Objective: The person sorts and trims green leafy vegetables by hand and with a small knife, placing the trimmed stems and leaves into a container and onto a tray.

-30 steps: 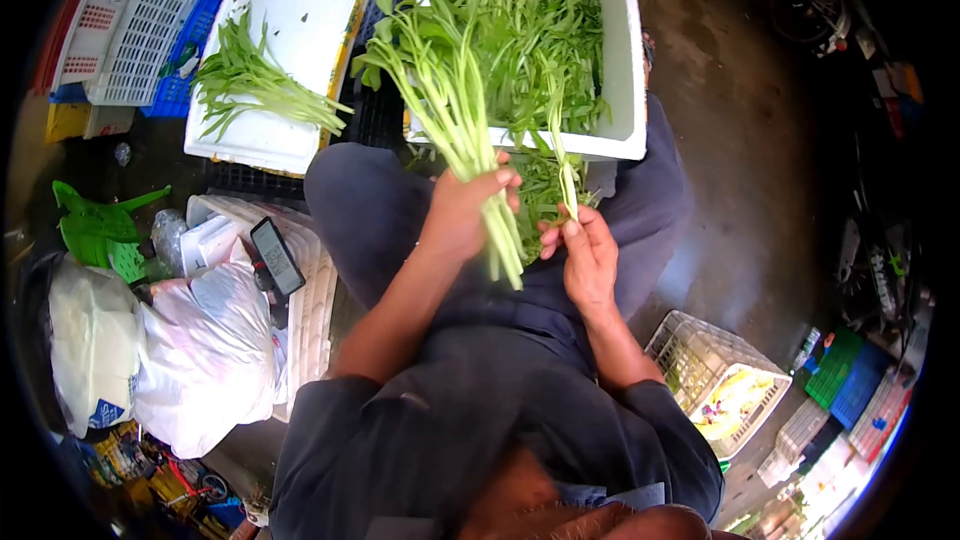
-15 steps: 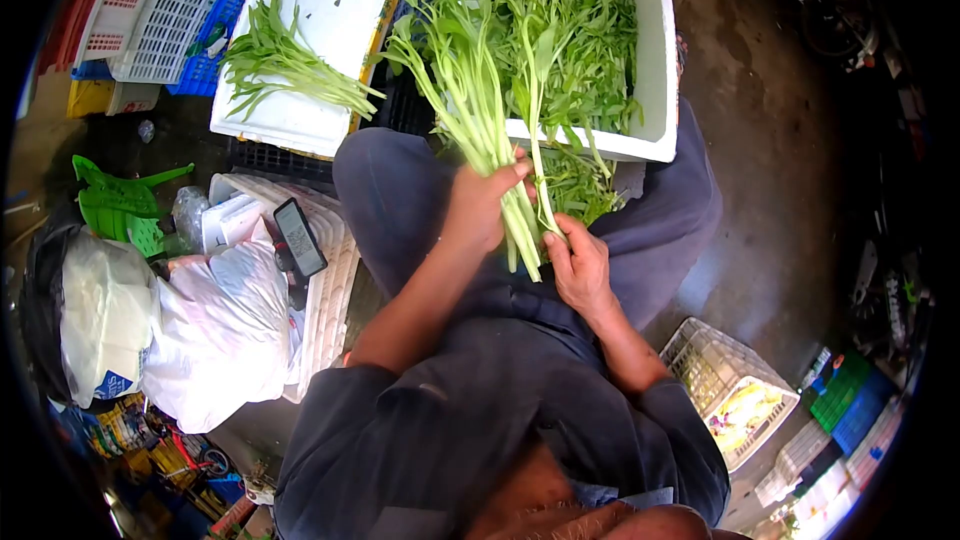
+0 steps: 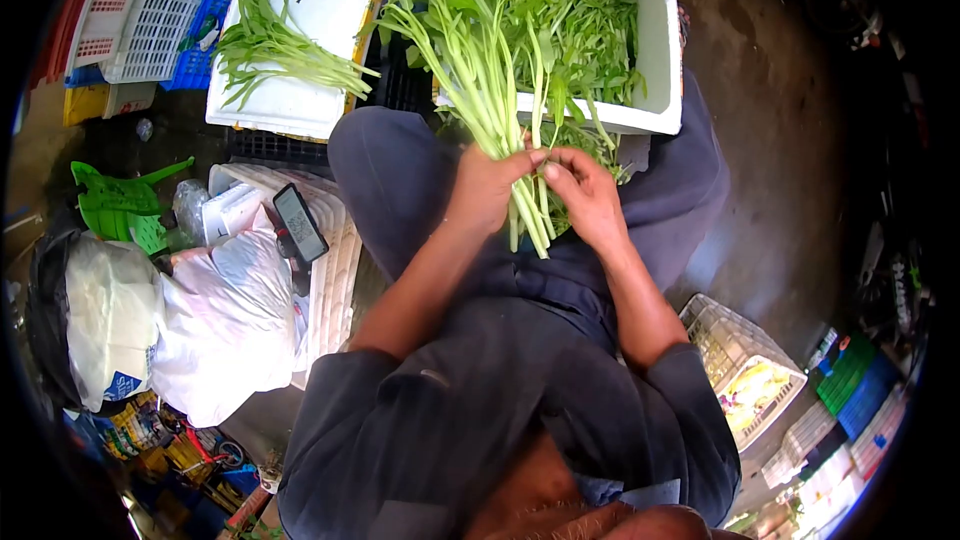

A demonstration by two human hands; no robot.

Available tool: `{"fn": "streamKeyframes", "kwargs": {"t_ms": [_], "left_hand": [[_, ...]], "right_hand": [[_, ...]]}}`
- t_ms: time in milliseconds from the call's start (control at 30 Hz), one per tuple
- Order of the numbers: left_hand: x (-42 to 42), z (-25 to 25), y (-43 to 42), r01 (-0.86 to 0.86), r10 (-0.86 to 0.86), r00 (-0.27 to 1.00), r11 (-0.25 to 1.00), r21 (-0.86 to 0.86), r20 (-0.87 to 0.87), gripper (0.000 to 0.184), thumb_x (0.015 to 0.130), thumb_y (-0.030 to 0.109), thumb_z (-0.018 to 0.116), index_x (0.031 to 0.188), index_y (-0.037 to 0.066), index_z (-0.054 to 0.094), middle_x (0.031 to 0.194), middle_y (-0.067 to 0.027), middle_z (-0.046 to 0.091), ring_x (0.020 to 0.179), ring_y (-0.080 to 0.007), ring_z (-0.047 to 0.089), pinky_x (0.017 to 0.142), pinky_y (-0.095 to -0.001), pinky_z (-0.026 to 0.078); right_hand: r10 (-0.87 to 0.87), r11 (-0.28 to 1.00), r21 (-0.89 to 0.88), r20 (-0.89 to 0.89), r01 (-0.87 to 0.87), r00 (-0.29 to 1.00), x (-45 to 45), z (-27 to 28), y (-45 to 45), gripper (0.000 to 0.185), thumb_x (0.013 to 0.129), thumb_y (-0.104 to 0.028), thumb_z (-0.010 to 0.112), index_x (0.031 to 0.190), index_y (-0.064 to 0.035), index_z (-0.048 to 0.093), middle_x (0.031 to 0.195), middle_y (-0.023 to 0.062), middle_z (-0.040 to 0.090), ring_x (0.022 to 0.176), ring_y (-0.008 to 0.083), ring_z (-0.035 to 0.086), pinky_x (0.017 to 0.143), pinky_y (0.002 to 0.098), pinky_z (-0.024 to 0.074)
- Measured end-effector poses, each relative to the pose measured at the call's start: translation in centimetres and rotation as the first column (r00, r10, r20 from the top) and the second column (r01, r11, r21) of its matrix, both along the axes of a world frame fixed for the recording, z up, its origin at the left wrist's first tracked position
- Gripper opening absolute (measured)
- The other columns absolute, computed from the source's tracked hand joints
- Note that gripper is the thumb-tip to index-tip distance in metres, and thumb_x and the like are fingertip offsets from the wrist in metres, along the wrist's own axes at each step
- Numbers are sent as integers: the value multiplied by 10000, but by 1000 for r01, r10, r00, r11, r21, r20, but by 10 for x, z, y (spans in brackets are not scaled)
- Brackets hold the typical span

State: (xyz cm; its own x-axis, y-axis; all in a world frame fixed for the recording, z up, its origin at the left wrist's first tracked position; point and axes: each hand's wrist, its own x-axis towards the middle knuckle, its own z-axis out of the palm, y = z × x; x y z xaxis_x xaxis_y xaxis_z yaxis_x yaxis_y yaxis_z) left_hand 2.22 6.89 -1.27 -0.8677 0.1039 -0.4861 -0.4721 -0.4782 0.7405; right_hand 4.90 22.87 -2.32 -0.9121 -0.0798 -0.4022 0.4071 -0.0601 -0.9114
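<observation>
My left hand [image 3: 487, 185] is wrapped round a bunch of long green leafy stems [image 3: 478, 90], leaves pointing away and cut ends hanging below the fist. Close against it, my right hand [image 3: 585, 190] has thumb and fingers pinched at a stem beside the bunch; the exact grip is too small to make out. Behind both hands stands a white foam box [image 3: 657, 40] full of loose greens [image 3: 580, 15]. A smaller bunch of greens [image 3: 285, 50] lies on a white foam lid [image 3: 300, 120] to the left.
Beside my left knee are a pale crate [image 3: 335, 260], a white plastic bag [image 3: 225, 320] and a dark device with a screen [image 3: 300, 222]. A green plastic object [image 3: 115, 202] and stacked baskets [image 3: 160, 20] are farther left. Another crate [image 3: 735, 350] stands at the right.
The single stem from my right hand has come alongside the bunch in my left hand. My right hand has moved up against the left, from the stem's lower end to near my left thumb.
</observation>
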Motion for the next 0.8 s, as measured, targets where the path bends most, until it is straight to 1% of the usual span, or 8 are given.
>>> {"fn": "streamKeyframes", "kwargs": {"t_ms": [167, 267, 300, 400, 433, 533, 667, 800], "left_hand": [[4, -6, 0, -29, 29, 999, 999, 35, 16, 259, 864, -28, 734, 1095, 31, 633, 979, -45, 669, 860, -152, 668, 759, -298, 547], [4, -5, 0, -45, 44, 998, 999, 4, 50, 267, 860, -33, 738, 1099, 19, 630, 978, -53, 671, 832, -149, 663, 730, -292, 546], [4, -5, 0, -47, 48, 996, 999, -7, 71, 274, 856, -41, 741, 1098, 10, 625, 973, -59, 669, 808, -145, 657, 703, -287, 543], [0, -9, 0, -54, 54, 996, 999, -3, 65, 294, 841, -52, 749, 1102, 0, 623, 963, -66, 668, 770, -140, 644, 662, -281, 533], [-1, -10, 0, -56, 56, 997, 998, 4, 51, 301, 836, -54, 751, 1104, 0, 624, 961, -67, 667, 763, -140, 640, 655, -279, 529], [-3, -10, -3, 29, -28, 998, 1000, -10, 58, 311, 828, -59, 752, 1108, -5, 628, 957, -66, 668, 765, -141, 642, 666, -286, 531], [3, -19, -6, 59, -59, 995, 998, 8, 78, 314, 835, -69, 728, 1128, -11, 630, 966, -71, 673, 815, -153, 651, 730, -298, 537], [4, -20, -12, 62, -69, 994, 995, 79, 84, 316, 860, -51, 698, 1164, -11, 621, 972, -61, 674, 869, -159, 655, 749, -302, 543]], "right_hand": [[-188, 981, -83, -174, 176, 967, 0, -10, -22, 208, 944, -118, 726, 1101, 13, 691, 890, 2, 631, 795, 66, 536, 728, 225, 458], [-232, 972, -50, -288, 228, 929, 11, -19, -23, 171, 962, -101, 701, 1091, 9, 687, 890, -2, 630, 783, 59, 531, 712, 219, 450], [-275, 961, -96, -238, 259, 932, 15, -16, -21, 141, 980, -95, 676, 1075, 10, 682, 881, -13, 621, 763, 53, 524, 699, 218, 449], [-201, 976, 37, -236, 216, 951, 24, -19, -10, 114, 993, -87, 660, 1060, 2, 685, 877, -23, 610, 757, 46, 525, 686, 213, 445], [-182, 981, 39, -164, 191, 970, 26, -17, -7, 122, 993, -72, 653, 1088, 1, 673, 859, -28, 601, 757, 37, 516, 669, 204, 430], [-255, 935, -274, -80, 225, 963, 17, -13, -8, 157, 988, -67, 656, 1129, 1, 652, 830, -34, 588, 741, 27, 493, 644, 198, 409], [-118, 967, -239, -103, 90, 988, 10, -14, -1, 115, 977, -56, 667, 1073, -1, 634, 808, -42, 575, 721, 20, 465, 627, 199, 393], [91, 995, -30, -136, -96, 987, 16, 6, 3, 95, 1011, -111, 638, 977, -30, 603, 821, -62, 550, 712, 44, 465, 630, 215, 399]]}}
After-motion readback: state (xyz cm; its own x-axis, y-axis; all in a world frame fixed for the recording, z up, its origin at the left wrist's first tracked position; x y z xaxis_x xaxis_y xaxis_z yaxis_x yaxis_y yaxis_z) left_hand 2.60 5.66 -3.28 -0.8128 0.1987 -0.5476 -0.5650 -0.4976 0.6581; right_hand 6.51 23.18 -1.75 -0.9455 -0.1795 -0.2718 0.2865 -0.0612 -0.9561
